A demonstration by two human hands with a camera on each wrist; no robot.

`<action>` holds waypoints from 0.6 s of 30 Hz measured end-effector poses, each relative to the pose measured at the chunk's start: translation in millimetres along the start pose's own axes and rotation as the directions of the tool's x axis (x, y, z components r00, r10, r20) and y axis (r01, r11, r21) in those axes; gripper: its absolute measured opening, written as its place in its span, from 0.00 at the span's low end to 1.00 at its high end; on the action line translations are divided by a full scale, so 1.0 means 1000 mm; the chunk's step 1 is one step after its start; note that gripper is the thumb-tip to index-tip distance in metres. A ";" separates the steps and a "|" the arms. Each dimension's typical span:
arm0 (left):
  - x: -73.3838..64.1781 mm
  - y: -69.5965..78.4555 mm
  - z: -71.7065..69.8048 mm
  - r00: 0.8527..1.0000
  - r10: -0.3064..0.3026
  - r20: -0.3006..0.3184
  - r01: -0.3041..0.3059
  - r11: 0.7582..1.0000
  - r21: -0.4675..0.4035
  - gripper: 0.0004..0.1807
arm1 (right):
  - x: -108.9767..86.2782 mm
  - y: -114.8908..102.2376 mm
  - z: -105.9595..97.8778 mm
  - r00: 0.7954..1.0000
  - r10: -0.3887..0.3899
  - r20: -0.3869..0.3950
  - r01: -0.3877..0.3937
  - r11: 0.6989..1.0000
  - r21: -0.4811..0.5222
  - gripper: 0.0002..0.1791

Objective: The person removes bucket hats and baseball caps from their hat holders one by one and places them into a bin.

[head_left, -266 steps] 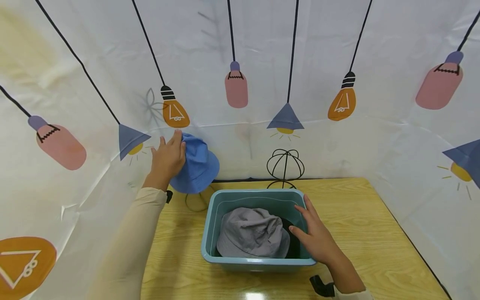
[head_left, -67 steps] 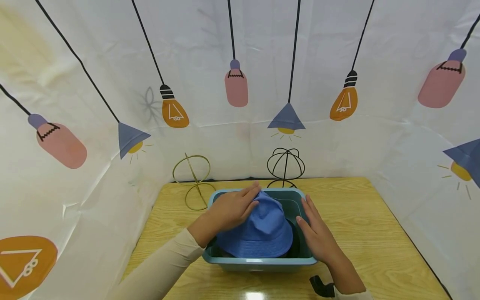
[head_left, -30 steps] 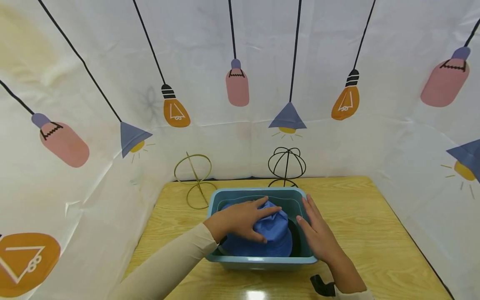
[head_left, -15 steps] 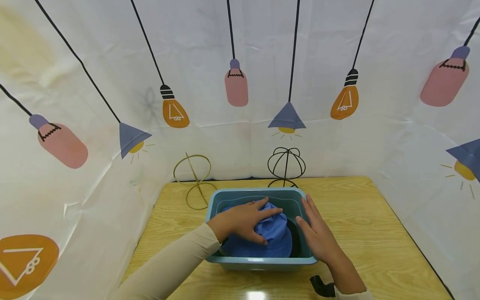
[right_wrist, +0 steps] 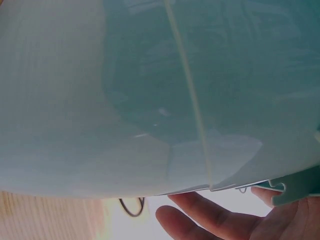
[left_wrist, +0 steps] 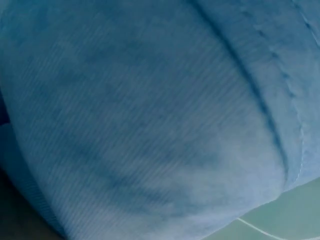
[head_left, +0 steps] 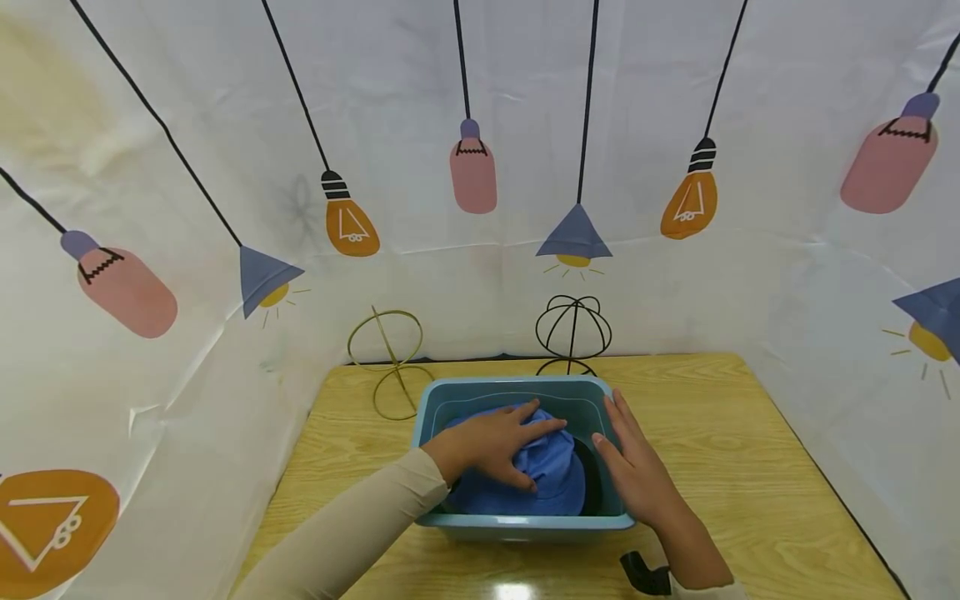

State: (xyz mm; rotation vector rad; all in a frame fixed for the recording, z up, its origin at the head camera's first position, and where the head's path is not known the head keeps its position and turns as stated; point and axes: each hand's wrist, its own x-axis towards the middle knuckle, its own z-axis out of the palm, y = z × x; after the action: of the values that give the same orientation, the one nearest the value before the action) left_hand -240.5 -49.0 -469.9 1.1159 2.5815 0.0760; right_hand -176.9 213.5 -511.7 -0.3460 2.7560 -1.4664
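Observation:
A blue bucket hat [head_left: 558, 475] lies inside a teal plastic tub [head_left: 525, 523] on the table. My left hand [head_left: 498, 446] rests on the hat's crown, fingers spread and thumb apart. Blue stitched cloth [left_wrist: 150, 110] fills the left wrist view. To the right of the hat, a black item [head_left: 589, 479] shows in the tub, partly covered. My right hand [head_left: 637, 479] lies along the tub's right rim with its fingers straight. In the right wrist view, the tub's wall [right_wrist: 250, 75] fills most of the picture, with fingers [right_wrist: 210, 215] beside it at the bottom.
Behind the tub stand a gold wire stand [head_left: 393, 362] at left and a black wire stand [head_left: 573, 333] at right, both bare. The wooden table [head_left: 720, 433] ends against a white sheet [head_left: 420, 167] printed with hanging lamps.
Earlier, my left hand held the blue hat at the gold stand, and a grey hat showed in the tub. The blue hat now covers it; my left hand spread over the crown. My right hand stayed.

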 end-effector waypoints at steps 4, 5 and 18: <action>0.004 -0.001 0.005 1.000 -0.010 0.007 0.010 1.000 0.012 0.57 | 0.000 -0.001 0.000 1.000 -0.002 0.001 0.002 1.000 0.002 0.39; 0.005 -0.001 0.006 1.000 -0.013 0.010 0.013 1.000 0.012 0.57 | 0.000 -0.001 0.000 1.000 -0.002 0.003 0.002 1.000 0.000 0.39; 0.012 0.001 0.013 0.998 -0.045 0.035 0.043 0.997 0.057 0.57 | -0.001 -0.004 -0.002 1.000 0.001 0.006 -0.001 1.000 -0.011 0.39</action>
State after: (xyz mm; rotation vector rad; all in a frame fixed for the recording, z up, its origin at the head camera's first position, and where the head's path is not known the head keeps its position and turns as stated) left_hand -243.5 -40.4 -485.6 1.0693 2.5891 -0.0273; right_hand -175.3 213.1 -507.3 -0.3488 2.7598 -1.4479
